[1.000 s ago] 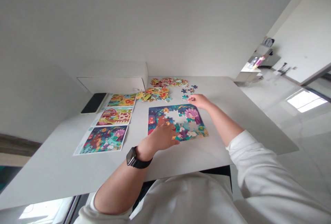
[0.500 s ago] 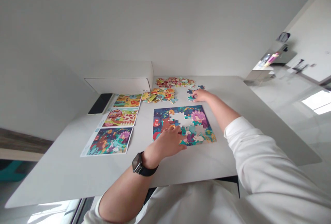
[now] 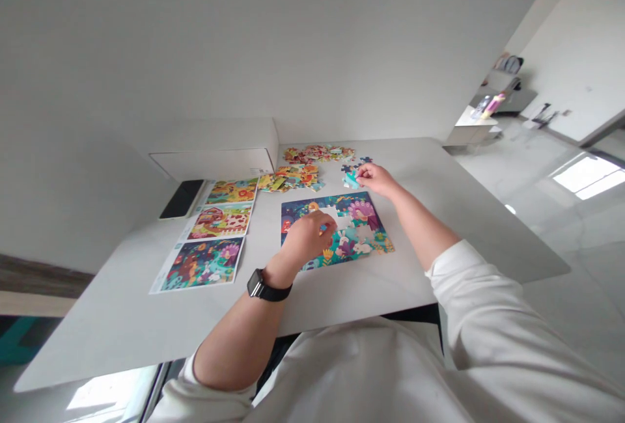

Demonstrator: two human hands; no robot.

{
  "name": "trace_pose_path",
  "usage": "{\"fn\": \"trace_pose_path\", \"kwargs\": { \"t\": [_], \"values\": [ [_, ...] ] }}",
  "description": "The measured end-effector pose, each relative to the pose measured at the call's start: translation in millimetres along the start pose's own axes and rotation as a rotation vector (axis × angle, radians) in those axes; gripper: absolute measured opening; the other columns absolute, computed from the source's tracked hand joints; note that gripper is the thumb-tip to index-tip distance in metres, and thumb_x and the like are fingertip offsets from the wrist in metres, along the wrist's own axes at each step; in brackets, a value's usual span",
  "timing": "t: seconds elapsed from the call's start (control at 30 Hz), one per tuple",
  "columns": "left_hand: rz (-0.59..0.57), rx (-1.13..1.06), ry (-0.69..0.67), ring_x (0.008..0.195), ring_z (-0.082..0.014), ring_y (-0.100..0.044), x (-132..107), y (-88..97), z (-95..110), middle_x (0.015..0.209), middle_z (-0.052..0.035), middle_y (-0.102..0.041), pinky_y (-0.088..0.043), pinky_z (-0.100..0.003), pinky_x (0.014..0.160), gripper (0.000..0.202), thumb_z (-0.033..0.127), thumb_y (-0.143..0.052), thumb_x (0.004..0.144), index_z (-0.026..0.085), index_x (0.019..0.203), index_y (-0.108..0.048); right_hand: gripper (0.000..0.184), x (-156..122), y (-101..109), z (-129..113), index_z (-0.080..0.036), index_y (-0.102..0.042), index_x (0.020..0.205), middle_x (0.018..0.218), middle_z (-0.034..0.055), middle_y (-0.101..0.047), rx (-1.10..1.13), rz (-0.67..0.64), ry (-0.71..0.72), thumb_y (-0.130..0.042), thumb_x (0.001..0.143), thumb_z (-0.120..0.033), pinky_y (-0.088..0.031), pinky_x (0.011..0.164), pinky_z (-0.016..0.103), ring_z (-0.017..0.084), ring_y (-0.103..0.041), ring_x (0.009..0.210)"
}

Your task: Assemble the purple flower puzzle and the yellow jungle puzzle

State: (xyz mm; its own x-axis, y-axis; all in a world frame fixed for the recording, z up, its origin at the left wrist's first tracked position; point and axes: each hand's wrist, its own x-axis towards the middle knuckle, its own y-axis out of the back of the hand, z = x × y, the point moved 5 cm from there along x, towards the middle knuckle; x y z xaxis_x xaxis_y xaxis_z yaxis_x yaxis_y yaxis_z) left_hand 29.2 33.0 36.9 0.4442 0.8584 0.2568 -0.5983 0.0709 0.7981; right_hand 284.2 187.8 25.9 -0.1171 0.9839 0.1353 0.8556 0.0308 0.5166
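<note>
A partly assembled colourful jigsaw puzzle point(image 3: 364, 234) lies flat on the white table point(image 3: 122, 319), with a white gap near its top middle. My left hand point(image 3: 308, 237), a black watch on its wrist, rests over the puzzle's left half with fingers curled down onto the pieces. My right hand point(image 3: 374, 177) reaches past the puzzle's far edge and pinches a teal loose piece point(image 3: 350, 179) beside a few dark blue pieces point(image 3: 365, 160).
Piles of loose pieces point(image 3: 293, 177) lie beyond the puzzle. A sheet of three reference pictures point(image 3: 209, 234) lies to the left, with a black phone point(image 3: 181, 198) and a white box point(image 3: 215, 150) behind it. The table's right edge borders open floor.
My right hand closed on the teal piece and lifted it slightly. My left hand slid up the puzzle toward the gap, its fingers more curled.
</note>
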Motion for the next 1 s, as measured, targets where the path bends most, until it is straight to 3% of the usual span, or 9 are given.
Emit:
{"fn": "trace_pose_path", "kwargs": {
  "t": [0.1, 0.2, 0.33, 0.47, 0.57, 0.67, 0.77, 0.83, 1.0],
  "values": [
    [0.078, -0.074, 0.071, 0.083, -0.0201, -0.072, 5.0, 3.1, -10.6, 0.093, -0.0047, -0.081, -0.054, -0.030, 0.078, 0.016, 0.026, -0.062, 0.097, 0.023, 0.095, -0.078, 0.031, -32.4, 2.0, -17.8, -0.024, -0.065, 0.093, 0.083, -0.0003, -0.071, 0.249, -0.024, -0.009, -0.087, 0.079, -0.040, -0.056, 0.070, 0.031, 0.018, -0.069, 0.073],
    [0.146, -0.182, 0.161, 0.071, -0.0178, -0.067, 8.0, 3.1, -21.0, 0.081, -0.0024, -0.077, -0.048, -0.028, 0.068, 0.016, 0.034, -0.064, 0.095, 0.022, 0.093, -0.075, 0.036, -61.5, -1.6, -33.0, -0.024, -0.066, 0.096, 0.087, 0.0011, -0.072, 0.346, -0.026, -0.010, -0.087, 0.078, -0.046, -0.056, 0.070, 0.031, 0.018, -0.068, 0.075],
    [0.195, -0.318, 0.287, 0.055, -0.0153, -0.057, 9.7, -0.4, -33.2, 0.062, -0.0001, -0.065, -0.039, -0.027, 0.055, 0.039, 0.054, -0.055, 0.101, 0.022, 0.080, -0.064, 0.043, -83.1, -17.0, -33.8, -0.023, -0.065, 0.095, 0.083, -0.0006, -0.068, 0.452, 0.005, -0.014, -0.089, 0.075, -0.053, -0.054, 0.068, 0.029, 0.016, -0.064, 0.073],
    [0.220, -0.437, 0.315, 0.055, -0.0146, -0.056, 12.3, -5.3, -43.6, 0.062, -0.0009, -0.065, -0.041, -0.026, 0.055, 0.044, 0.058, -0.051, 0.102, 0.021, 0.081, -0.064, 0.050, -90.5, -37.5, -15.4, -0.023, -0.065, 0.092, 0.076, -0.0027, -0.064, 0.521, -0.003, -0.116, -0.091, 0.068, -0.059, -0.048, 0.059, 0.026, 0.014, -0.059, 0.065],
    [0.230, -0.542, 0.309, 0.061, -0.0138, -0.060, 15.0, -9.2, -50.4, 0.076, -0.0034, -0.074, -0.045, -0.024, 0.058, 0.040, 0.058, -0.058, 0.098, 0.020, 0.093, -0.070, 0.051, -93.7, -45.7, -8.5, -0.023, -0.067, 0.091, 0.074, -0.0025, -0.064, 0.538, -0.042, -0.153, -0.093, 0.065, -0.059, -0.047, 0.055, 0.025, 0.015, -0.060, 0.064],
    [0.228, -0.595, 0.328, 0.062, -0.0131, -0.062, 16.8, -10.8, -53.2, 0.085, -0.0064, -0.080, -0.047, -0.024, 0.058, 0.041, 0.061, -0.071, 0.090, 0.019, 0.092, -0.070, 0.050, -96.8, -46.5, -11.5, -0.023, -0.068, 0.091, 0.074, -0.0031, -0.064, 0.553, -0.058, -0.141, -0.093, 0.065, -0.057, -0.049, 0.056, 0.026, 0.014, -0.059, 0.063],
    [0.233, -0.592, 0.350, 0.061, -0.0142, -0.064, 16.3, -9.4, -51.6, 0.076, -0.0060, -0.077, -0.045, -0.024, 0.056, 0.047, 0.064, -0.079, 0.083, 0.019, 0.080, -0.067, 0.047, -99.6, -47.1, -17.9, -0.023, -0.068, 0.091, 0.075, -0.0032, -0.065, 0.558, -0.080, -0.109, -0.092, 0.069, -0.056, -0.052, 0.060, 0.027, 0.013, -0.059, 0.064],
    [0.233, -0.566, 0.346, 0.060, -0.0146, -0.063, 15.4, -8.1, -48.9, 0.069, -0.0050, -0.073, -0.044, -0.024, 0.056, 0.051, 0.067, -0.076, 0.086, 0.019, 0.074, -0.066, 0.044, -100.8, -48.6, -20.6, -0.023, -0.069, 0.092, 0.078, -0.0020, -0.067, 0.535, -0.095, -0.087, -0.091, 0.071, -0.055, -0.054, 0.065, 0.028, 0.014, -0.060, 0.067],
    [0.210, -0.499, 0.290, 0.060, -0.0140, -0.058, 14.9, -8.6, -44.5, 0.072, -0.0045, -0.073, -0.041, -0.026, 0.056, 0.048, 0.064, -0.067, 0.094, 0.019, 0.081, -0.072, 0.041, -100.5, -51.8, -20.7, -0.023, -0.072, 0.093, 0.085, 0.0020, -0.074, 0.461, -0.104, -0.041, -0.089, 0.074, -0.054, -0.056, 0.071, 0.030, 0.017, -0.065, 0.077]
  ]
}}
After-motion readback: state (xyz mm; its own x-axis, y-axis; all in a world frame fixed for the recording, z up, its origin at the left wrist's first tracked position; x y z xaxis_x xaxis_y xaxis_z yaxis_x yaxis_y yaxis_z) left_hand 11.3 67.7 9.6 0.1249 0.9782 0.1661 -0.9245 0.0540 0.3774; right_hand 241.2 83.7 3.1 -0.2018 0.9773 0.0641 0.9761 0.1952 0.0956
